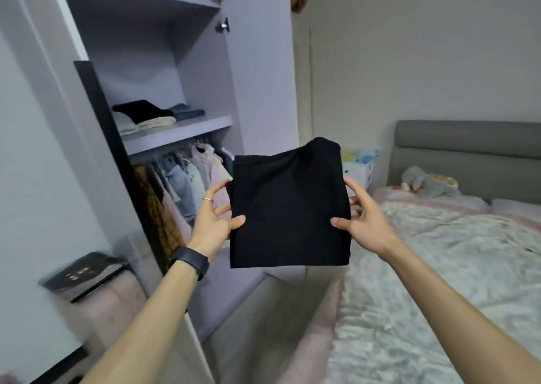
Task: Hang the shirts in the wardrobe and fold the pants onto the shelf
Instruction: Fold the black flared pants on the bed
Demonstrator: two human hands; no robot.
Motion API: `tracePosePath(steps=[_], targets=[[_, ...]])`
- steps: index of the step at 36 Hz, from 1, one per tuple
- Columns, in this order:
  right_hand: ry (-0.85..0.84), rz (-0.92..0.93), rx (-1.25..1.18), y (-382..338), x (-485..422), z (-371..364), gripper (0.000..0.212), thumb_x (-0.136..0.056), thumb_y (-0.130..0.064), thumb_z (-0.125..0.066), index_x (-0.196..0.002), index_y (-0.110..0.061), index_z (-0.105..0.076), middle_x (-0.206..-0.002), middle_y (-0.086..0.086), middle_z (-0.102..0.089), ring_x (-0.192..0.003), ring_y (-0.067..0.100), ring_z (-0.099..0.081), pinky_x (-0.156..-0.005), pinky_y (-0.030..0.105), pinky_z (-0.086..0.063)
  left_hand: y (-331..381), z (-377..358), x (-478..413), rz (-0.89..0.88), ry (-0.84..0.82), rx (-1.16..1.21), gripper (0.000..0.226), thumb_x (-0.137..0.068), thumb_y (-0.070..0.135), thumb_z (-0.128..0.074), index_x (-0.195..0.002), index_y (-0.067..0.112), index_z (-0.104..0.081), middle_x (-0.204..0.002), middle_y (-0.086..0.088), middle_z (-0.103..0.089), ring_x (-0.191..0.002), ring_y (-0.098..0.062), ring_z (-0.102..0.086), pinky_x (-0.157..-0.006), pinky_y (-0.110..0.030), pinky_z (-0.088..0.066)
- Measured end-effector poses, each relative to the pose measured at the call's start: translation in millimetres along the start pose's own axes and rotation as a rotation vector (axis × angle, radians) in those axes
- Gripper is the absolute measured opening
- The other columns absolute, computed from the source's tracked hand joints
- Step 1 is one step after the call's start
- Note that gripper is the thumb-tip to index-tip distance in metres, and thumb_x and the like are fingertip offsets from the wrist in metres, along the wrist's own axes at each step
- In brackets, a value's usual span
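A folded pair of black pants (288, 208) is held up in the air in front of me, between the wardrobe and the bed. My left hand (212, 212) pinches its left edge, thumb on the front and fingers behind. My right hand (361, 221) pinches the right edge the same way. The open wardrobe (164, 62) stands to the left. Its middle shelf (181, 133) carries a few folded garments (146, 116), black, pale and blue. Below the shelf, several shirts (187, 176) hang on a rail.
The wardrobe door (260, 70) stands open just behind the pants. A bed (439, 266) with a floral cover fills the right side, soft toys (427, 183) near its grey headboard. A dark box (85, 275) sits low on the left by the wall.
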State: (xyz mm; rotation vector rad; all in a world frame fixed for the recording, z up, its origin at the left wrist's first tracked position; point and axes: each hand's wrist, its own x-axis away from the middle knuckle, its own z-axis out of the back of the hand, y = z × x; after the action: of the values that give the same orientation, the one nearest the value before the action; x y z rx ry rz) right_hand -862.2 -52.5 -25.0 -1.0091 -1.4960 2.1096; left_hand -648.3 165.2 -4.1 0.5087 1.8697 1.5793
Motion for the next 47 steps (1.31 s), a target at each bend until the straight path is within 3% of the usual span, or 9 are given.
tracePosePath(steps=[4, 8, 13, 21, 28, 31, 37, 43, 47], targets=[[-0.034, -0.001, -0.009, 27, -30, -91, 0.094, -0.083, 0.012, -0.071, -0.131, -0.064, -0.043, -0.095, -0.027, -0.067, -0.088, -0.007, -0.066, -0.072, 0.008, -0.051, -24, 79, -20, -0.026, 0.084, -0.041, 0.080, -0.083, -0.025, -0.060, -0.132, 0.038, -0.052, -0.118, -0.017, -0.069, -0.108, -0.026, -0.070, -0.073, -0.033, -0.060], [0.021, -0.047, -0.049, 47, -46, -154, 0.098, -0.083, 0.010, -0.072, -0.124, -0.074, -0.044, -0.110, -0.007, -0.061, -0.090, -0.005, -0.064, -0.074, 0.011, -0.052, -34, 126, -39, -0.078, 0.097, -0.145, 0.080, -0.083, -0.023, -0.061, -0.129, 0.043, -0.054, -0.121, -0.012, -0.068, -0.107, -0.021, -0.070, -0.076, -0.027, -0.058], [0.099, -0.051, -0.010, 61, -66, -205, 0.100, -0.082, 0.009, -0.073, -0.120, -0.078, -0.041, -0.114, -0.006, -0.061, -0.092, -0.003, -0.061, -0.084, 0.021, -0.052, -38, 160, -65, -0.063, 0.109, -0.201, 0.081, -0.086, -0.018, -0.061, -0.132, 0.047, -0.050, -0.126, -0.011, -0.062, -0.103, -0.011, -0.070, -0.074, -0.017, -0.056], [0.083, -0.042, 0.136, 71, -85, -220, 0.096, -0.081, -0.002, -0.078, -0.135, -0.069, -0.039, -0.116, -0.030, -0.061, -0.103, 0.001, -0.060, -0.087, 0.023, -0.048, -60, 191, -92, -0.015, 0.073, -0.093, 0.082, -0.084, -0.022, -0.060, -0.124, 0.049, -0.054, -0.116, -0.013, -0.070, -0.096, -0.019, -0.074, -0.073, -0.024, -0.058], [0.107, 0.038, 0.205, 55, -116, -223, 0.094, -0.081, -0.005, -0.080, -0.139, -0.065, -0.039, -0.112, -0.031, -0.061, -0.099, 0.002, -0.062, -0.095, 0.039, -0.053, -56, 190, -123, -0.031, 0.129, -0.049, 0.081, -0.087, -0.019, -0.060, -0.129, 0.049, -0.052, -0.123, -0.013, -0.065, -0.102, -0.021, -0.072, -0.081, -0.037, -0.061], [0.137, 0.083, 0.207, 45, -131, -224, 0.094, -0.082, -0.003, -0.078, -0.138, -0.068, -0.038, -0.109, -0.037, -0.059, -0.100, -0.005, -0.060, -0.094, 0.036, -0.053, -50, 183, -138, -0.079, 0.192, -0.060, 0.082, -0.088, -0.017, -0.059, -0.129, 0.054, -0.051, -0.126, -0.005, -0.061, -0.104, -0.017, -0.071, -0.077, -0.029, -0.060], [0.189, 0.144, 0.194, 31, -167, -225, 0.096, -0.085, -0.001, -0.075, -0.131, -0.076, -0.035, -0.117, -0.028, -0.058, -0.102, -0.011, -0.059, -0.082, 0.009, -0.047, -40, 168, -174, -0.146, 0.297, -0.058, 0.088, -0.088, -0.014, -0.060, -0.115, 0.069, -0.050, -0.120, 0.007, -0.062, -0.110, -0.019, -0.067, -0.092, -0.048, -0.058], [0.183, 0.155, 0.236, 42, -225, -226, 0.097, -0.088, -0.002, -0.072, -0.131, -0.078, -0.031, -0.123, -0.019, -0.056, -0.103, -0.008, -0.059, -0.076, 0.007, -0.047, -52, 156, -229, -0.151, 0.382, -0.064, 0.086, -0.088, -0.012, -0.059, -0.110, 0.070, -0.047, -0.107, 0.019, -0.057, -0.103, -0.005, -0.063, -0.090, -0.031, -0.056], [0.139, 0.170, 0.250, 65, -288, -240, 0.098, -0.087, 0.001, -0.070, -0.131, -0.078, -0.031, -0.118, -0.034, -0.054, -0.103, -0.010, -0.057, -0.078, 0.008, -0.048, -64, 162, -285, -0.132, 0.428, -0.073, 0.084, -0.087, -0.014, -0.058, -0.111, 0.065, -0.049, -0.104, 0.021, -0.056, -0.096, 0.003, -0.060, -0.077, -0.015, -0.053]])
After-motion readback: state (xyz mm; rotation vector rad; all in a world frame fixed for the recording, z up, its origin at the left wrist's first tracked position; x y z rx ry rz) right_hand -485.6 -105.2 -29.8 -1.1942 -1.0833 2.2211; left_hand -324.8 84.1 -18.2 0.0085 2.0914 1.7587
